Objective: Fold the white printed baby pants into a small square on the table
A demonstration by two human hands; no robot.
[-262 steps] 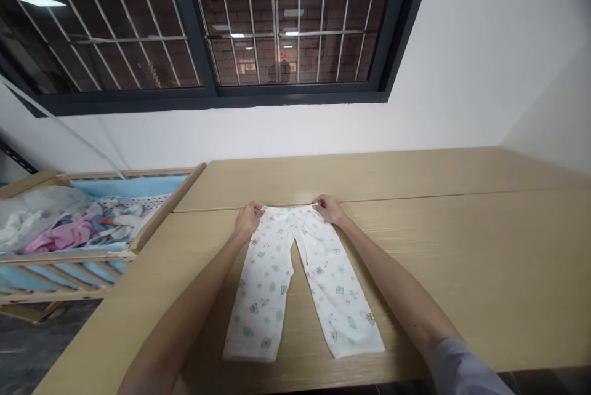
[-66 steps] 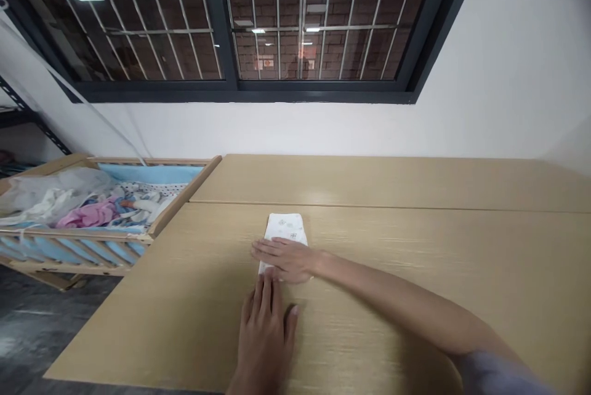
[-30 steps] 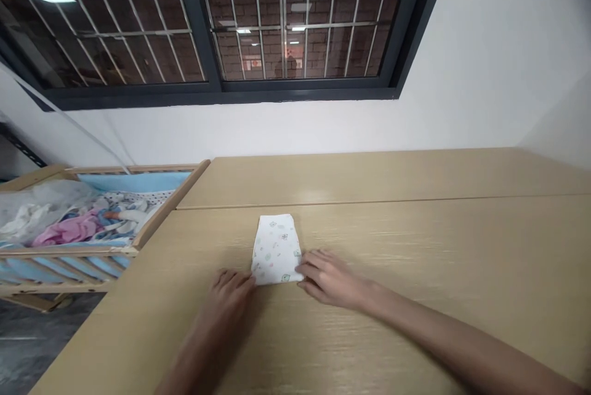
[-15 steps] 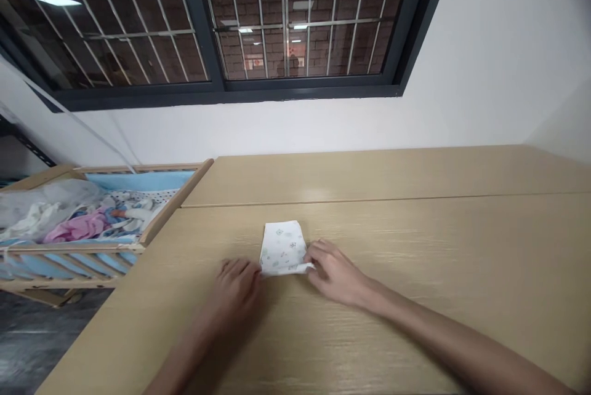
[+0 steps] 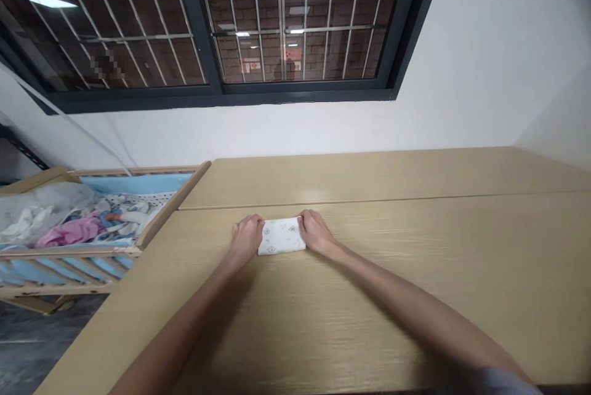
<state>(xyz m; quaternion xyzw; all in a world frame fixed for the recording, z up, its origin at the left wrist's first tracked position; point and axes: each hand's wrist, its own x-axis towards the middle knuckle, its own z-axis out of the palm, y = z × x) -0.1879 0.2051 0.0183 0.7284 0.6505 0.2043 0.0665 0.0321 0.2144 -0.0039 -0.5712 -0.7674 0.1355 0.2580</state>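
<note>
A small white cloth [image 5: 281, 236] with a sparse printed pattern lies folded into a flat rectangle on the wooden tabletop [image 5: 351, 296]. My left hand [image 5: 248, 236] pinches its far left corner, thumb and fingers closed. At the far right corner, my right hand [image 5: 316, 230] grips the cloth the same way. Both forearms reach forward across the table, and the cloth's middle shows between the hands. Its underside is hidden.
To the left stands a wooden crib [image 5: 173, 204] with a blue lining. Inside it are a pink cloth [image 5: 71, 232], other crumpled fabrics and a clear plastic bag [image 5: 50, 201]. Behind the table are a white wall and a barred window [image 5: 295, 90].
Both hands have moved away from me, from the cloth's near edge to its far edge. The cloth has been folded over and is now shorter from front to back.
</note>
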